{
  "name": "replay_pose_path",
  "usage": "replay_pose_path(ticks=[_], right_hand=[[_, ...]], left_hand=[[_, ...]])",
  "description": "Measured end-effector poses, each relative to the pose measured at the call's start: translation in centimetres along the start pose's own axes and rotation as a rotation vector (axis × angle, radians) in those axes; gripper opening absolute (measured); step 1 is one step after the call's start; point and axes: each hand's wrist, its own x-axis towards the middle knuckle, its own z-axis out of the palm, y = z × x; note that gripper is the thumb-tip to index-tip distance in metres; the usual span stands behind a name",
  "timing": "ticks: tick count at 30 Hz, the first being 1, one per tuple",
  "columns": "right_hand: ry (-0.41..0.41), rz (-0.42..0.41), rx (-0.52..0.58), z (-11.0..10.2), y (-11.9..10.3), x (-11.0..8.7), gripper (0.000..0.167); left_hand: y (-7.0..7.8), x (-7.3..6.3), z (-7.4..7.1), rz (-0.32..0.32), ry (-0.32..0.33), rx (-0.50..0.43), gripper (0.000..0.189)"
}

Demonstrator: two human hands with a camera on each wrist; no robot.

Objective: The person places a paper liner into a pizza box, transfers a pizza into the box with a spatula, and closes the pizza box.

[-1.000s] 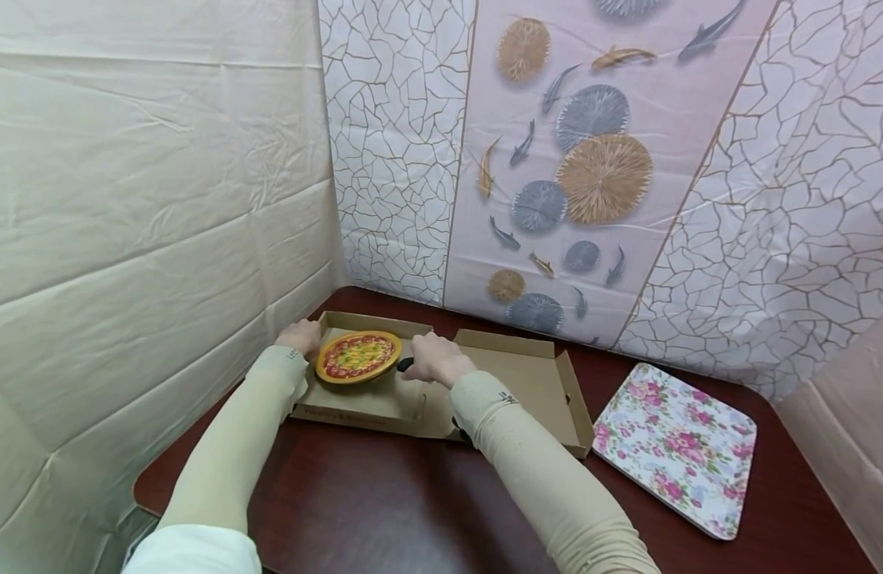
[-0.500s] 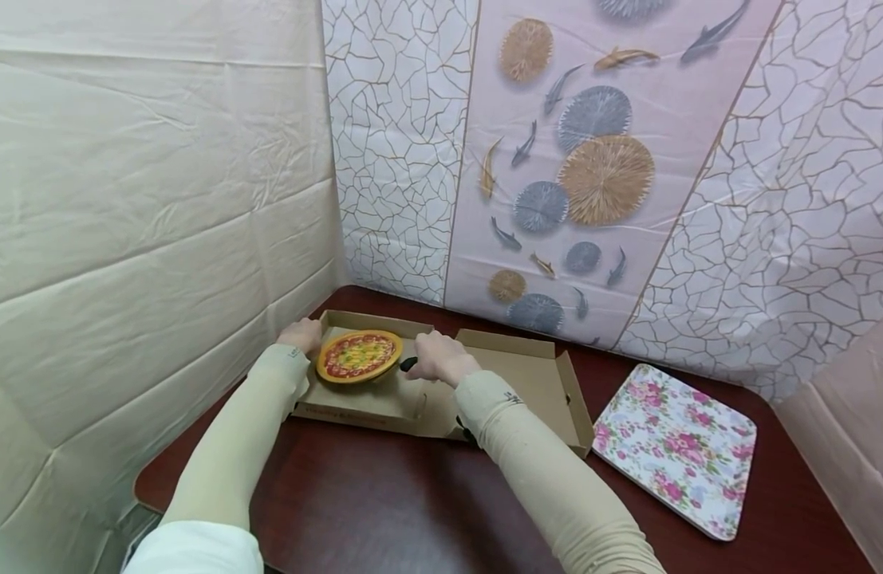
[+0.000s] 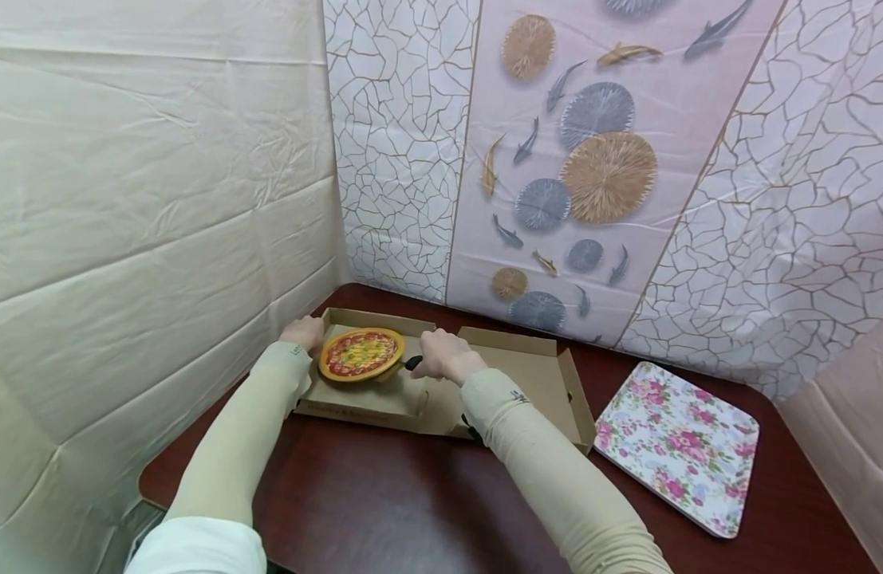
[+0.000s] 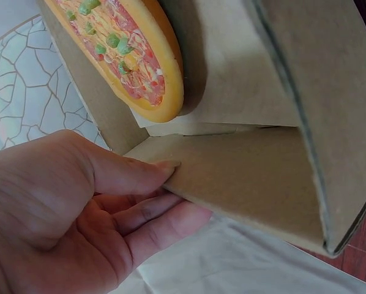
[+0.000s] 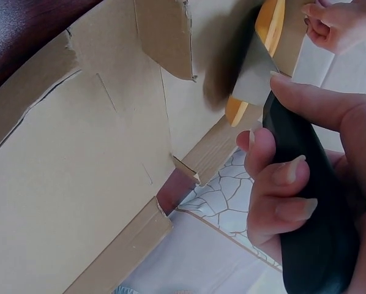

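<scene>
The pizza sits over the left half of an open cardboard box, near the desk's far left corner; from here its round top leans toward the person, and a shadow falls on the cardboard beside it; a pale flat blade shows against its underside, running out to a black handle. The right hand is wrapped around that handle, fingers curled and thumb laid along the top; since a second ago it has edged slightly rightward, so the handle stands a touch clearer of the pizza's rim, while the pizza itself has hardly shifted in the box. The left hand pinches the box's left side wall between thumb and fingers, just as it did earlier; the opened lid spreads toward the desk's middle, along its back edge; a flowered tray lies near the desk's right edge, just beside the lid; the dark red desk meets a patterned wall cloth behind.
</scene>
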Motion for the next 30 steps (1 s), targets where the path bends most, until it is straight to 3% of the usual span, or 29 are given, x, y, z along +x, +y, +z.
replay_pose_path(ticks=[20, 30], right_hand=[[-0.012, 0.007, 0.020, -0.7, 0.5, -1.0, 0.028], [-0.029, 0.021, 0.040, -0.7, 0.8, -1.5, 0.030]], left_hand=[[0.1, 0.3, 0.0, -0.007, -0.006, -0.003, 0.015], [0.2, -0.3, 0.0, 0.000, 0.001, 0.006, 0.018]])
